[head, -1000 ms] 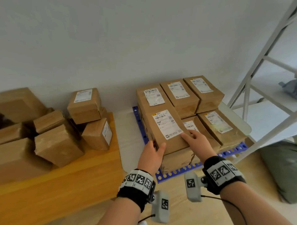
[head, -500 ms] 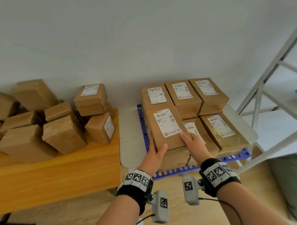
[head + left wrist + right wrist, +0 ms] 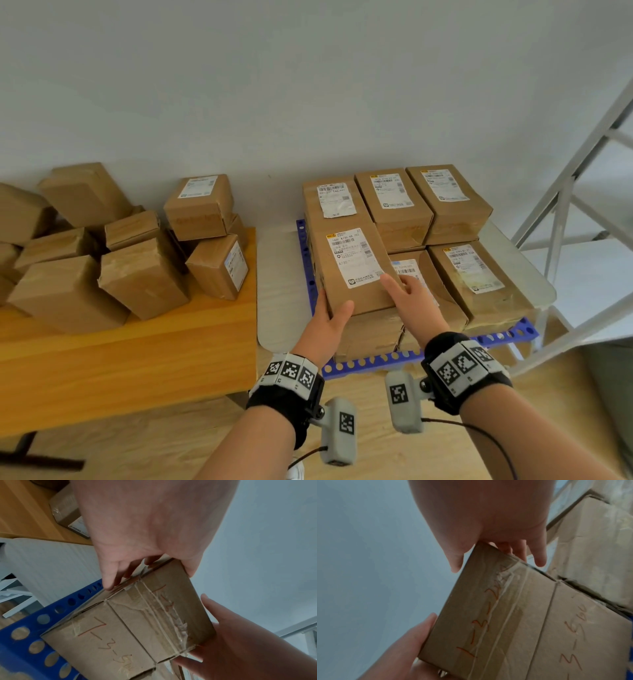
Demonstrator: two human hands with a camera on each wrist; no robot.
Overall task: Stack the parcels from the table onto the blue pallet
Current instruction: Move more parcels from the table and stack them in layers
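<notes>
A brown parcel (image 3: 352, 270) with a white label lies on a lower parcel (image 3: 370, 335) at the front left of the blue pallet (image 3: 376, 363). My left hand (image 3: 330, 308) grips its near left corner, thumb on the front face and fingers along the left side. My right hand (image 3: 404, 287) holds its near right edge, thumb on top. The left wrist view shows the left hand (image 3: 145, 555) on the parcel (image 3: 171, 608). In the right wrist view the right hand (image 3: 496, 545) clasps the parcel (image 3: 488, 615). Several more parcels fill the pallet.
Several loose parcels (image 3: 144, 274) are piled on the wooden table (image 3: 137, 349) to the left. A white board (image 3: 281, 308) lies between table and pallet. A white metal frame (image 3: 565, 205) stands close on the right. The wall is right behind.
Both hands keep their hold on the parcel, which stays on the front left stack. My head view has swung left, showing more of the table.
</notes>
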